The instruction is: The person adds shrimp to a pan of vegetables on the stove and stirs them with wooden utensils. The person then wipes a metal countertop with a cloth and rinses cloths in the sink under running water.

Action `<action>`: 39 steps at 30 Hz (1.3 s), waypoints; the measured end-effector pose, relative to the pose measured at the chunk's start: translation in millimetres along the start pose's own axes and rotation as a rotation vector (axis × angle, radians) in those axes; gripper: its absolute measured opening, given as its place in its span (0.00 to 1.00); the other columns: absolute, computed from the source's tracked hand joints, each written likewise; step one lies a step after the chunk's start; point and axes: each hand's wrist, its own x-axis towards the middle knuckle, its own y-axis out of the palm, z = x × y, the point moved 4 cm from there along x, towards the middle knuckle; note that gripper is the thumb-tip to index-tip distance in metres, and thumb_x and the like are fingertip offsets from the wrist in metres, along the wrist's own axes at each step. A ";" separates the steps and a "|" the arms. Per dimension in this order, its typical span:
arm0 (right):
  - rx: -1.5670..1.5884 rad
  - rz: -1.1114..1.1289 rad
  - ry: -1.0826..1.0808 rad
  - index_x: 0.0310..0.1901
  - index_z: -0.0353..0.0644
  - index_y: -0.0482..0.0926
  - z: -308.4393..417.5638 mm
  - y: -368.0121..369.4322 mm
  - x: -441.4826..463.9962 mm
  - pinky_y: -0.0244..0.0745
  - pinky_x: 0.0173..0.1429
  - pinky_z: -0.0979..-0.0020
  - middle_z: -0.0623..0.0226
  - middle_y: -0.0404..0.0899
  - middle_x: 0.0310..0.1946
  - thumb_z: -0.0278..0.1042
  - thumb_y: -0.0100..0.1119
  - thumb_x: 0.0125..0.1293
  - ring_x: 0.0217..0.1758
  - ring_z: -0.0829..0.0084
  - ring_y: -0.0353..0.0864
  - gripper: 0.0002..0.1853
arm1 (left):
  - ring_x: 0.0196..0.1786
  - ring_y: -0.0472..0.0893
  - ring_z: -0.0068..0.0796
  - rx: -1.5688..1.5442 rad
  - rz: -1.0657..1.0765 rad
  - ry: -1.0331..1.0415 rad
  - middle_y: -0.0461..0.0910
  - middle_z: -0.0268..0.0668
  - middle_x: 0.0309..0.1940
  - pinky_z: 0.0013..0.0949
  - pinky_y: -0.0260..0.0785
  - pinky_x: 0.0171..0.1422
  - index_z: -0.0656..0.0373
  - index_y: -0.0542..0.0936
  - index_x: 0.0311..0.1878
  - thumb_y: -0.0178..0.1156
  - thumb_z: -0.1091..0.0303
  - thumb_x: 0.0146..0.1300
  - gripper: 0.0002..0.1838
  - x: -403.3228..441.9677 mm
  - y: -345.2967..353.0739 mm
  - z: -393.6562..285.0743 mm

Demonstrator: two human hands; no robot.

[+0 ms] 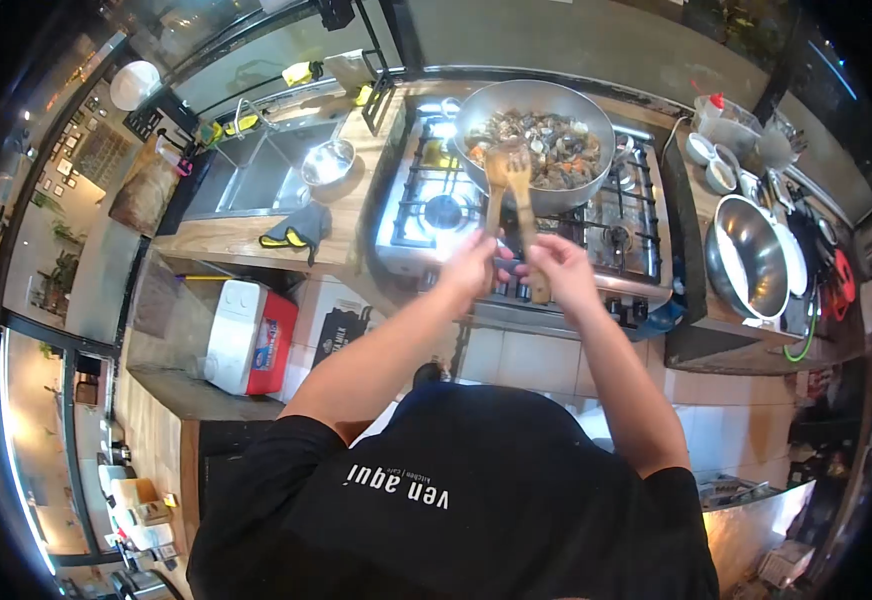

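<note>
My left hand (469, 266) is closed around the handle of a wooden spoon (495, 195). In my right hand (562, 270) is a wooden fork (521, 185), its handle end showing below the fingers. Both hands are close together in front of the stove (411, 235). The heads of the two utensils overlap the near side of a large metal pot (568, 199); whether they touch the food cannot be made out. Inside the pot lies chunky food (556, 150), dark and greyish with orange bits.
Left of the stove are a metal bowl (328, 162), a grey-and-yellow cloth (298, 228) and a sink (241, 180). A large steel bowl (748, 250) sits on the right counter. A red-and-white cooler (246, 338) is below the left counter.
</note>
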 end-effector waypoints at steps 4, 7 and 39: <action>-0.448 -0.080 -0.189 0.52 0.35 0.77 -18.1 58.4 -13.7 0.84 0.40 0.69 0.59 0.89 0.39 0.35 0.77 0.69 0.39 0.74 0.89 0.20 | 0.49 0.86 0.26 -0.244 -0.026 0.066 0.85 0.32 0.52 0.36 0.81 0.51 0.51 0.74 0.72 0.49 0.55 0.87 0.19 -19.2 -19.1 34.6; -0.471 -0.023 -0.032 0.56 0.33 0.82 -20.8 106.0 -18.0 0.88 0.41 0.68 0.58 0.90 0.37 0.31 0.69 0.73 0.35 0.73 0.90 0.14 | 0.53 0.87 0.27 -0.310 0.218 0.013 0.84 0.34 0.56 0.36 0.82 0.56 0.52 0.72 0.74 0.49 0.55 0.87 0.21 -39.6 -62.8 18.7; -1.148 -0.178 0.628 0.61 0.44 0.86 -322.7 25.5 -254.4 0.83 0.59 0.50 0.50 0.90 0.45 0.46 0.69 0.66 0.52 0.46 0.89 0.25 | 0.39 0.86 0.34 -0.358 0.004 -0.065 0.87 0.37 0.48 0.35 0.76 0.39 0.55 0.79 0.60 0.51 0.42 0.83 0.25 89.4 -398.7 -116.5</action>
